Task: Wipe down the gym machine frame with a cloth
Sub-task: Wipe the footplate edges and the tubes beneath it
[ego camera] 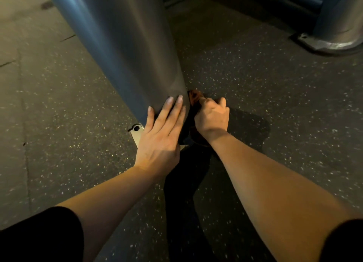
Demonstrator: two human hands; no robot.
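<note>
A wide grey metal post of the gym machine frame (125, 51) rises from the speckled rubber floor in the middle of the view. My left hand (160, 132) lies flat against the post's lower end, fingers straight. Just to its right, my right hand (212, 118) grips a dark reddish-brown cloth (194, 97) and holds it against the post's right side near the floor. Most of the cloth is hidden by the fist and by shadow.
A metal foot plate with a bolt hole (135, 131) sticks out at the post's base, left of my left hand. A second frame post with its base plate (332, 41) stands at the upper right. Dark speckled rubber floor (275, 88) surrounds both.
</note>
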